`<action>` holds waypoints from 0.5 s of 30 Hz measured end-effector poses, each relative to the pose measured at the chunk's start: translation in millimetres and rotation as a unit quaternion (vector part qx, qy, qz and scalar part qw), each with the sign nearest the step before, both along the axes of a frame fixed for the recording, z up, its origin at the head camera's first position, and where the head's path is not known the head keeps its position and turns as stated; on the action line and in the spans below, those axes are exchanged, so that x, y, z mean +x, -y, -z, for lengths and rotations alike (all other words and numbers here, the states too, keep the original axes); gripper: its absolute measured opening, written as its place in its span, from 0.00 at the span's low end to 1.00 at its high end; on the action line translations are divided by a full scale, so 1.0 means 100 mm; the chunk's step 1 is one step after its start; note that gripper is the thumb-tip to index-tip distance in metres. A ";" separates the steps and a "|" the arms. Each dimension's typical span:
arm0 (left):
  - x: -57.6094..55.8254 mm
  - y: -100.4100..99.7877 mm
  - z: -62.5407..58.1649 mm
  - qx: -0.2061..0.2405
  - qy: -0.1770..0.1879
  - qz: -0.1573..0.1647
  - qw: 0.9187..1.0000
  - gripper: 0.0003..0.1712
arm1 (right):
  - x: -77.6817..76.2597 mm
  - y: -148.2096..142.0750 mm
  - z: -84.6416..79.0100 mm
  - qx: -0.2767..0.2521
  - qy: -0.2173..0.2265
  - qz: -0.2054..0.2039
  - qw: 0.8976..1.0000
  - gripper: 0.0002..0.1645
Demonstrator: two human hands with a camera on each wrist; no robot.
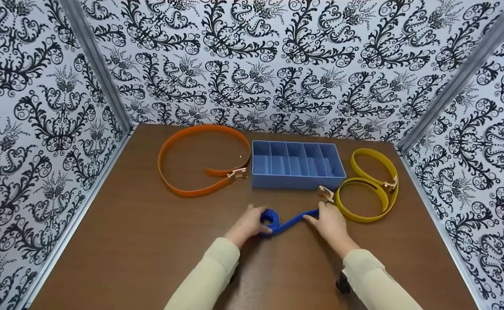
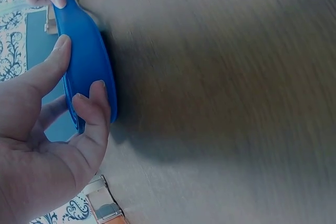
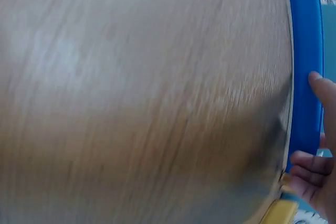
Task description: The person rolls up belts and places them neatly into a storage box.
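Observation:
A blue belt [image 1: 290,223] stands on its edge on the table, rolled into a coil at its left end. My left hand [image 1: 248,221] holds that coil between thumb and fingers, and the left wrist view shows the thumb on the near side of the blue strap [image 2: 86,51]. Toward the buckle end, my right hand [image 1: 331,221] pinches the strap. Just beyond its fingertips lies a metal buckle [image 1: 325,193]. In the right wrist view the thumb presses along the blue strap [image 3: 306,51], with the other fingers curled behind it.
A blue box [image 1: 295,182] with several compartments stands behind the hands. An orange belt [image 1: 161,159] lies in a wide loop at its left. To the right, a yellow belt [image 1: 364,218] lies in two loops near my right hand. Patterned walls [image 1: 252,64] enclose the brown table [image 1: 140,249].

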State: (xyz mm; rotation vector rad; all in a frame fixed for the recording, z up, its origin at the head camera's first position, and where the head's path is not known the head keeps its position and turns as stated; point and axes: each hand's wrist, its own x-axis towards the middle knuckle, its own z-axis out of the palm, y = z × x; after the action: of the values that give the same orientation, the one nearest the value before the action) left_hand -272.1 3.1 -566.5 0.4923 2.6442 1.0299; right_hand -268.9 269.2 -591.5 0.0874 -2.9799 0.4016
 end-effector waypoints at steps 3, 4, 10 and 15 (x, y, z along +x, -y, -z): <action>0.00 0.00 0.01 -0.002 0.000 -0.003 1.000 0.41 | 0.03 0.12 0.00 0.019 -0.018 -0.034 0.999 0.20; 0.00 0.00 0.01 -0.002 0.001 -0.004 1.000 0.41 | 0.04 0.17 0.00 0.023 -0.023 -0.050 0.998 0.16; 0.00 0.00 0.02 0.003 0.001 -0.008 1.000 0.41 | 0.17 0.47 -0.05 0.042 -0.023 -0.133 0.990 0.14; 0.01 0.02 0.01 -0.017 -0.015 0.003 1.000 0.39 | 0.25 0.63 -0.10 0.063 -0.008 -0.153 0.986 0.19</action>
State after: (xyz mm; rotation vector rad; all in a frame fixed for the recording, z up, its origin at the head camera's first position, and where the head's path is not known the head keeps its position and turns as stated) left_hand -271.4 0.9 -567.6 0.5123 2.6806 0.9806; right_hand -244.1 206.3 -581.4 0.5627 -2.9765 0.2400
